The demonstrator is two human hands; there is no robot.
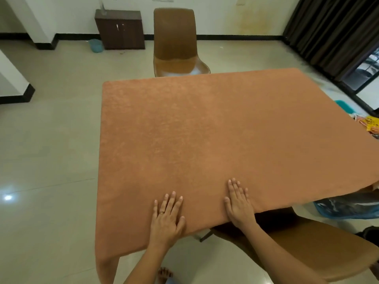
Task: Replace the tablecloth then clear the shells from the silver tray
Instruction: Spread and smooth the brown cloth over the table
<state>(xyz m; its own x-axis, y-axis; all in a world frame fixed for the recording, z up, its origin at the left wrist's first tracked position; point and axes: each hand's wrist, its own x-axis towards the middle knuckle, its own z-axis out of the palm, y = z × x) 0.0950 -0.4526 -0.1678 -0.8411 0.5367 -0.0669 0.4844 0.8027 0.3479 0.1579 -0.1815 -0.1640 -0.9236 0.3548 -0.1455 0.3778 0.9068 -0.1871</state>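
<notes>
An orange-brown tablecloth (215, 136) covers the whole table and hangs over its near and left edges. My left hand (167, 217) lies flat on the cloth near the front edge, fingers straight and spread, a ring on one finger. My right hand (239, 203) presses flat on the cloth a little to the right, fingers straight. Neither hand holds anything. No silver tray or shells are in view.
A brown chair (176, 42) stands at the table's far side and another brown chair (311, 244) at the near right. A dark cabinet (120, 29) stands by the back wall. A blue bag (348, 208) and coloured items (369, 126) lie on the floor at right.
</notes>
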